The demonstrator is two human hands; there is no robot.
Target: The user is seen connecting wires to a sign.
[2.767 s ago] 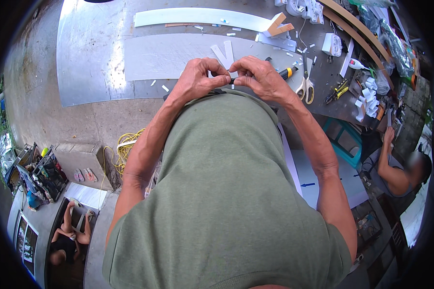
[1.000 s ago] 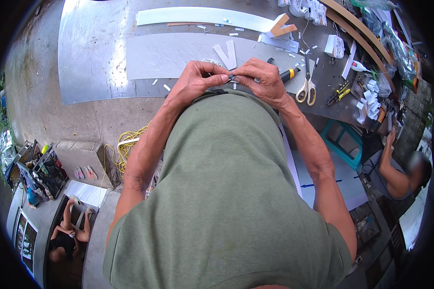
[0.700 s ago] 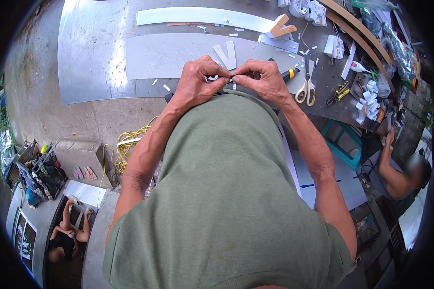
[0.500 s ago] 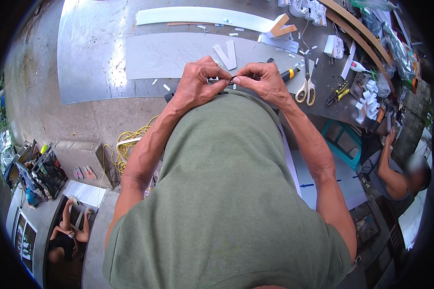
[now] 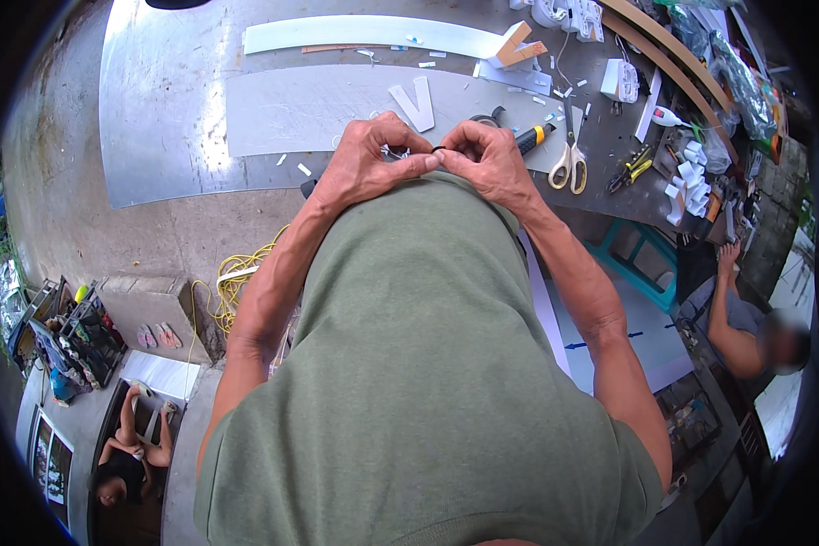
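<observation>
Thumbs (image 5: 417, 165) drew closer; left hand (image 5: 369, 162) and right hand (image 5: 491, 164) pinch a dark piece (image 5: 439, 148), grip closed.

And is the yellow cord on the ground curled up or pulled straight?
Curled up, mostly: the yellow cord lies in loose overlapping loops, with a strand trailing off.

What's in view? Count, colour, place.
Metal table: one, grey, top
Sheet: one, grey, on table
V-shaped piece: one, white, on sheet
Long strip: one, white, beyond sheet
Scraps: many, white, on table
Scissors: one pair, cream-handled, table right
Cutter: one, yellow-black, left of scissors
Stool: one, teal, right
Cord: one coil, yellow, left
Person: one, grey top, right
Second person: one, black top, lower left
Small piece: one, black, centre
Left hand: one, bare, centre
Right hand: one, bare, centre
</observation>
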